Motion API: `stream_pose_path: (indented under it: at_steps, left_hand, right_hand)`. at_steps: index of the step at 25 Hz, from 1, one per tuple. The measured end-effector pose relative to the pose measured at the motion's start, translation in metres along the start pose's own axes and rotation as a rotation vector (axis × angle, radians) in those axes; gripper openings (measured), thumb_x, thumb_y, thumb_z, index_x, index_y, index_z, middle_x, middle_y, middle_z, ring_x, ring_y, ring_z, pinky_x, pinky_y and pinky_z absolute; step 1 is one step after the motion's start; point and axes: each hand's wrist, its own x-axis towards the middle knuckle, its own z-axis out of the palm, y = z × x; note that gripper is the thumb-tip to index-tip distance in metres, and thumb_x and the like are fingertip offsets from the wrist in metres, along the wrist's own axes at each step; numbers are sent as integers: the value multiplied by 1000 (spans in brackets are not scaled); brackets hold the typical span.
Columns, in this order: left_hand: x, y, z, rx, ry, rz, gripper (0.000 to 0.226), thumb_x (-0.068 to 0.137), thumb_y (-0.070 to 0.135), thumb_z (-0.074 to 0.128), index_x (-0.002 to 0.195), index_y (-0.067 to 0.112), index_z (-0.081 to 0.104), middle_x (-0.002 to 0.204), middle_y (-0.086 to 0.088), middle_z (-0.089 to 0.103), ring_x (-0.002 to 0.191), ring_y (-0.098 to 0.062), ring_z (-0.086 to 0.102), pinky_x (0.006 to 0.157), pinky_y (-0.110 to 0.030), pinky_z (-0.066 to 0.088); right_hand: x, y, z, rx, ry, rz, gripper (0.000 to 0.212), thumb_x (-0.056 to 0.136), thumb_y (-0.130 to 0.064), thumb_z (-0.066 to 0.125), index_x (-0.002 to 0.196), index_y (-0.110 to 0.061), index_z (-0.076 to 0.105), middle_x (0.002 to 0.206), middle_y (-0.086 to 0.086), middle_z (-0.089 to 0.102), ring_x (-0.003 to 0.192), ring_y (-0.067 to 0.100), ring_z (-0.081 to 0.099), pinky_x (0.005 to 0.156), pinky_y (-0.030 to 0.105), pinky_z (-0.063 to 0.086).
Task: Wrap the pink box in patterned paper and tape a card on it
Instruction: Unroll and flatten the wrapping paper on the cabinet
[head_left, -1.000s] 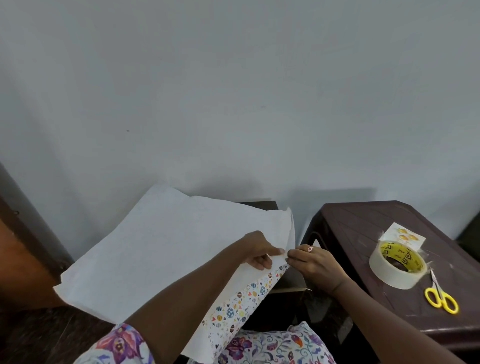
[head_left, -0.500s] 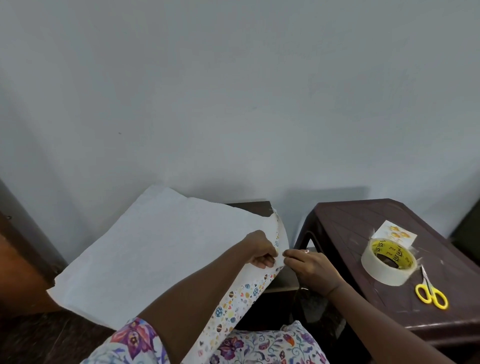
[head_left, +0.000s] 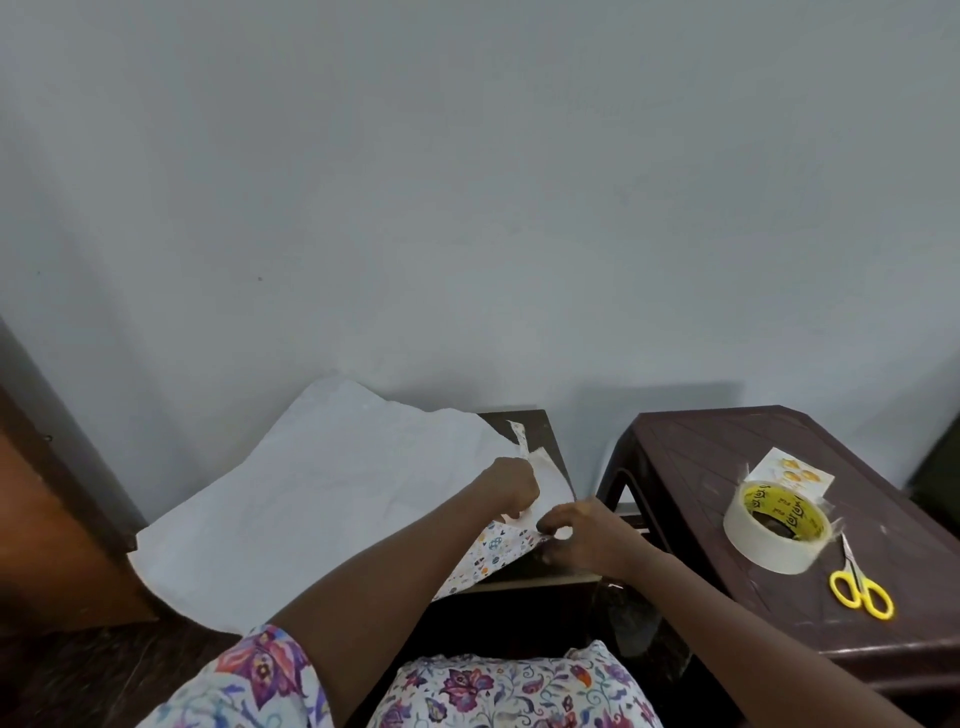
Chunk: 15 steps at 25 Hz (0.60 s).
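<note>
My left hand (head_left: 511, 488) and right hand (head_left: 582, 538) each pinch the right edge of the patterned paper (head_left: 311, 499), white side up on the low table (head_left: 540, 428); pink box unseen; I advise folding evenly, without tearing.

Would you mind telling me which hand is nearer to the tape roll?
Right. The right hand pinches the wrapping paper just left of the tape roll; the left hand grips it farther left.

both hands (head_left: 545, 514) pinching patterned paper's (head_left: 311, 499) edge — tape roll (head_left: 774, 525), card (head_left: 792, 473), scissors (head_left: 860, 584) on side table (head_left: 696, 457)
</note>
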Motion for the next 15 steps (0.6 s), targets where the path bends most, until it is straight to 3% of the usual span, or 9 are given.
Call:
stream_pose_path:
  at_steps: [2, 3, 7, 9, 13, 15]
  left_hand:
    - [1, -4, 5, 84, -17, 20, 19, 96, 6, 41, 96, 2, 59, 87, -12, 63, 72, -22, 64, 43, -19, 45]
    - [0, -4, 7, 133, -2, 37, 17, 96, 6, 42, 95, 1, 58, 92, -14, 64, 75, -22, 63, 46, -21, 45]
    - [-3, -3, 17, 250, 143, 94, 26, 96, 13, 37, 113, 0, 54, 115, -19, 59, 93, -33, 58, 70, -31, 41]
    - [-3, -1, 18, 320, 202, 102, 27, 96, 13, 37, 115, 3, 52, 117, -16, 58, 105, -34, 57, 75, -32, 37]
    - [6, 2, 19, 368, 278, 64, 31, 95, 7, 36, 121, 4, 52, 120, -14, 58, 109, -31, 58, 82, -33, 43]
    - [7, 1, 15, 391, 330, 50, 32, 96, 5, 35, 125, 2, 49, 122, -14, 57, 112, -31, 57, 88, -34, 45]
  right_hand:
    - [2, -9, -7, 193, -184, 174, 17, 71, -22, 77, 87, -20, 71, 86, -9, 63, 86, 10, 57, 81, 23, 42]
    - [3, -12, -10, 263, -216, 226, 21, 70, -23, 79, 90, -20, 71, 88, -8, 62, 88, 10, 57, 81, 22, 41]
    - [2, -17, -10, 562, -144, 266, 18, 65, -11, 82, 69, -20, 68, 82, 1, 68, 83, 15, 61, 80, 29, 44]
    - [0, -16, -5, 691, -152, 281, 18, 68, -1, 79, 73, -16, 72, 83, -1, 73, 81, 11, 65, 79, 24, 48]
    - [2, -11, 2, 638, -150, 313, 11, 69, -5, 79, 66, -13, 73, 79, 6, 73, 72, 8, 61, 72, 21, 44]
    - [1, -9, -1, 603, -182, 340, 23, 67, 0, 78, 62, -22, 74, 78, -5, 72, 75, 2, 64, 73, 13, 44]
